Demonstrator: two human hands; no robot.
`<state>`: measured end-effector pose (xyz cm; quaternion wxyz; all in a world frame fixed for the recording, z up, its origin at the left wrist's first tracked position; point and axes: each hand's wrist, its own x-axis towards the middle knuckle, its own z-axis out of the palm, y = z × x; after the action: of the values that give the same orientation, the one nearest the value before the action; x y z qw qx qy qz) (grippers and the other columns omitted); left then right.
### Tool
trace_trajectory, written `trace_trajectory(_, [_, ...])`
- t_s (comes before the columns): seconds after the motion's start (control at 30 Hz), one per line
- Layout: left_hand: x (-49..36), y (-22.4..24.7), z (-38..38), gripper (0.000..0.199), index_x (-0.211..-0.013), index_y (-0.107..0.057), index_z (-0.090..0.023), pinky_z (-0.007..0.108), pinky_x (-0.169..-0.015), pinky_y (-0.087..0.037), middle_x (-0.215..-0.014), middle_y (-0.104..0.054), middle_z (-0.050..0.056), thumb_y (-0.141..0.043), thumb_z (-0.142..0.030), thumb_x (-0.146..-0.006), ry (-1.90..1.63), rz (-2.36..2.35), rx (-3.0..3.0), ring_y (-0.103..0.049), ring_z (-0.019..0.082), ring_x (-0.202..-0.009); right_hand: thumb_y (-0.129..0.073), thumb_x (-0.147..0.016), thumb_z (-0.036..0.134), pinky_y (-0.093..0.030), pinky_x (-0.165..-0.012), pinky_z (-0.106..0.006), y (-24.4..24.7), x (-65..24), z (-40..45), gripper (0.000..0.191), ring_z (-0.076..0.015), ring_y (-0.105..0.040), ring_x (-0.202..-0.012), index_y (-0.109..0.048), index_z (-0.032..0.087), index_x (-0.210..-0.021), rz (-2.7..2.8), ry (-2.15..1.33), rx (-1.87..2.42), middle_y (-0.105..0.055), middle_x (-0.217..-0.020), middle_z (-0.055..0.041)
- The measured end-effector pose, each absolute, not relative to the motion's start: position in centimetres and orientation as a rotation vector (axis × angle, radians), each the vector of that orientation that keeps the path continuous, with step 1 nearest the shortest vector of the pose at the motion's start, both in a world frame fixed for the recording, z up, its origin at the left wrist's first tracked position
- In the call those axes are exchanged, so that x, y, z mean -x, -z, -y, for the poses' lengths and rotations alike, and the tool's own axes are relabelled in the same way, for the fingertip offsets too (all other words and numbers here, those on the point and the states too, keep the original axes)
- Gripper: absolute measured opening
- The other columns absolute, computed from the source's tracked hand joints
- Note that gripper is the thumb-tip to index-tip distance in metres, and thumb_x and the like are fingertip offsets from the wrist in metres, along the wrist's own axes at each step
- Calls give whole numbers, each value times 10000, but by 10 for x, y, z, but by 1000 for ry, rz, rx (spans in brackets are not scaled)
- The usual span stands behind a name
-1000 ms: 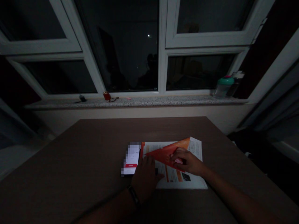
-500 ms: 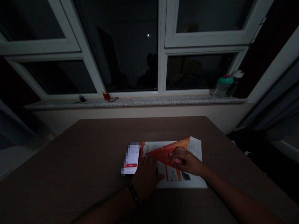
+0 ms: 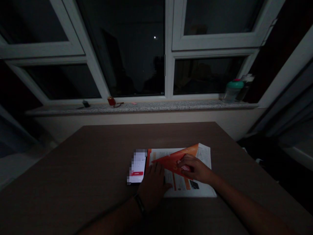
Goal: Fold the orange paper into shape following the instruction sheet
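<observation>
1. Red and orange, the folded flap (image 3: 168, 161) lies diagonally across a white printed sheet (image 3: 204, 156), which sits on the brown table (image 3: 97, 169) right in front of the person whose head camera I'm watching through.
2. On my feed the left hand (image 3: 152, 181) rests palm down over the sheet's left part: its fingers are extended and fairly close together, the thumb is spread out to the right, and the fingertips reach the narrow left end of the flap.
3. The right hand (image 3: 195, 169) has its fingers curled in, closed around a pink item (image 3: 186, 167) against the flap; most of that item is hidden, so I can't tell what it is.
4. Pale lettering shows on the flap near the right fingers, too dim for me to read. The sheet carries small lines of print, orange blocks and a dark picture, all illegible from here.
5. A lit phone (image 3: 139, 164) lies just left of the sheet, beside the left hand. Its screen is partly pixelated, with a red button (image 3: 137, 173) whose label I can't make out.
6. I can read no brand anywhere, including on the dark wristband (image 3: 140, 204).
</observation>
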<state>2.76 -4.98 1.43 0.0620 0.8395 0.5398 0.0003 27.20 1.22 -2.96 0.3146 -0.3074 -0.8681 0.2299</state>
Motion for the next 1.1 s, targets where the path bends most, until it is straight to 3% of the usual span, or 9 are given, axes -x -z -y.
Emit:
trace_trajectory(0.37, [-27,-10,50,644,-1402,-437,-106,490,-1125,-323,-1480,-413,188,-646,-427,-885,-12,-1636,-2514,-359,344,-1383,-671,-835,177,-484,-873,-374,27,-271,-11,201,-216,-607,-979,-692,232,-1026,2275,-621,819,-695,-1008,-63])
trace_trajectory(0.7, [-26,-4,49,702,-1421,-397,-64,472,-1134,-315,-1496,-380,214,-660,-415,-873,-39,-1648,-2473,-342,344,-1393,-666,-847,201,-487,-881,-391,27,-272,-12,187,-225,-607,-987,-696,238,-1028,2279,-618,816,-693,-1026,-70])
trace_trajectory(1.1, [-19,-5,46,425,-1237,-563,-170,464,-1028,-394,-1314,-535,145,-656,-396,-890,-205,-1744,-2550,-474,323,-1245,-666,-834,177,-490,-871,-379,29,-271,-12,205,-220,-611,-974,-694,232,-1030,2273,-629,818,-695,-1008,-70])
